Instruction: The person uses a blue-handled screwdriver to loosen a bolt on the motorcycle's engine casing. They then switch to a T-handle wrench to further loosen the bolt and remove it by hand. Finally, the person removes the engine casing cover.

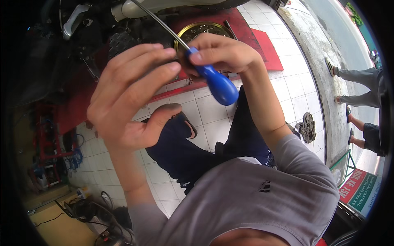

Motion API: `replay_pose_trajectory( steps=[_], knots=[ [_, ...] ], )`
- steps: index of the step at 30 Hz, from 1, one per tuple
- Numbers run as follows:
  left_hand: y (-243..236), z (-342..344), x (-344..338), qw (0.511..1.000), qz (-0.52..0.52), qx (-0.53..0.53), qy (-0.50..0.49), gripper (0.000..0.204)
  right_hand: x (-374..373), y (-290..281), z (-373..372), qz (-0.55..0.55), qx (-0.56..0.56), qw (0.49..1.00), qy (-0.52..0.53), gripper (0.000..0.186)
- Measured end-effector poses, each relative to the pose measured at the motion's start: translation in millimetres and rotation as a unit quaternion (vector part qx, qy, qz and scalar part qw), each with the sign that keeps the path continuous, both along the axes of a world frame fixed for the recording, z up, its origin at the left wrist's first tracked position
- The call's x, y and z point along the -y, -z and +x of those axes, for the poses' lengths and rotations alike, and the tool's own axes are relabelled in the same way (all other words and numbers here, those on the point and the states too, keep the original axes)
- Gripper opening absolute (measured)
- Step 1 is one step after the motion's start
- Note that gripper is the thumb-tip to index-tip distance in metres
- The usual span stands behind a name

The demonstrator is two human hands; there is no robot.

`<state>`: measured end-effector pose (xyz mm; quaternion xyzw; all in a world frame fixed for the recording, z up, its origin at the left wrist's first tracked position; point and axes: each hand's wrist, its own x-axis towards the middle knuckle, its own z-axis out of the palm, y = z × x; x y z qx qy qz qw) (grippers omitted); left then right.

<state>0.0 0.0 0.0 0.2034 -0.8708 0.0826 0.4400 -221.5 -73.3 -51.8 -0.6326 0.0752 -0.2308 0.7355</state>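
My right hand point(225, 53) grips a long screwdriver point(180, 41) by its blue handle point(219, 87), thumb pressed near the collar; the tool is in front of me, its shaft slanting up to the left and its tip out of sight. My left hand point(125, 96) is spread wide just beside it, with nothing I can see in its grasp. I judge that it works best with my right palm behind the handle, 2 left fingers guiding the shaft lightly, and everything in line with any screw, so the tip doesn't slip. Beyond my right hand, a round gold tray point(188, 27) holds small parts on the red bench point(269, 53). As for writing, a red, green and blue sign point(361, 188) at far right carries sideways lettering, and my grey shirt point(230, 197) bears 1 small dark print point(264, 186); I can make out no label on the screwdriver.
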Motion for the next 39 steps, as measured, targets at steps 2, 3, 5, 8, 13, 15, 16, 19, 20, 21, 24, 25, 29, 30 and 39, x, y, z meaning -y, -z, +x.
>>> replay_pose_trajectory(
  steps=[2, 3, 5, 8, 13, 15, 16, 19, 20, 21, 24, 25, 29, 30, 39],
  knots=[
    [24.7, -8.9, -6.0, 0.988, 0.123, -0.075, -0.050, 0.029, 13.5, 36.0, -44.4, -0.194, -0.176, 0.965, -0.017, 0.036],
    [53.0, -3.5, 6.9, 0.973, 0.194, -0.087, -0.093, 0.023, 21.5, 67.9, -58.7, -0.189, -0.234, 0.954, -0.008, 0.036],
    [95.8, 0.2, 42.7, 0.922, 0.326, -0.090, -0.187, 0.015, 55.0, 82.1, -67.9, -0.241, -0.330, 0.911, 0.057, 0.035],
    [173.8, -8.1, 89.8, 0.902, 0.383, -0.010, -0.201, 0.017, 71.7, 90.8, -76.4, -0.078, -0.375, 0.905, 0.187, 0.027],
    [224.3, -43.4, 128.4, 0.904, 0.353, 0.043, -0.236, 0.021, 83.8, 149.2, -92.3, -0.113, -0.296, 0.920, 0.230, 0.024],
    [234.4, -45.7, 133.5, 0.902, 0.346, 0.056, -0.250, 0.020, 87.1, 152.3, -98.9, -0.093, -0.324, 0.927, 0.165, 0.026],
    [237.5, -43.4, 136.0, 0.900, 0.353, 0.054, -0.249, 0.019, 87.5, 150.9, -97.2, -0.087, -0.331, 0.923, 0.174, 0.028],
    [238.6, -41.2, 140.2, 0.892, 0.372, 0.064, -0.247, 0.017, 87.4, 147.9, -92.1, -0.072, -0.342, 0.914, 0.208, 0.032],
    [240.0, -42.4, 140.1, 0.894, 0.371, 0.064, -0.244, 0.017, 85.3, 147.8, -90.6, -0.065, -0.337, 0.912, 0.223, 0.033],
    [241.1, -43.0, 141.4, 0.895, 0.368, 0.060, -0.245, 0.017, 84.3, 146.2, -87.6, -0.059, -0.330, 0.911, 0.239, 0.035],
    [248.5, -43.0, 143.4, 0.904, 0.350, 0.029, -0.245, 0.015, 80.7, 147.3, -75.7, -0.072, -0.305, 0.908, 0.278, 0.030],
    [250.5, -42.5, 144.7, 0.909, 0.340, 0.006, -0.240, 0.014, 81.9, 150.7, -74.7, -0.070, -0.300, 0.913, 0.269, 0.030],
    [233.4, -28.7, 147.5, 0.841, 0.452, -0.201, -0.221, 0.010, 84.9, 159.4, -66.5, -0.068, -0.257, 0.930, 0.254, 0.037],
    [239.6, -13.2, 149.8, 0.790, 0.501, -0.315, -0.161, 0.012, 80.7, 155.3, -56.7, -0.036, -0.248, 0.934, 0.254, 0.038],
    [210.1, 58.3, 134.9, 0.477, 0.532, -0.683, 0.154, 0.016, 67.7, 162.6, -11.1, -0.086, -0.344, 0.903, 0.242, 0.044]
  ],
)
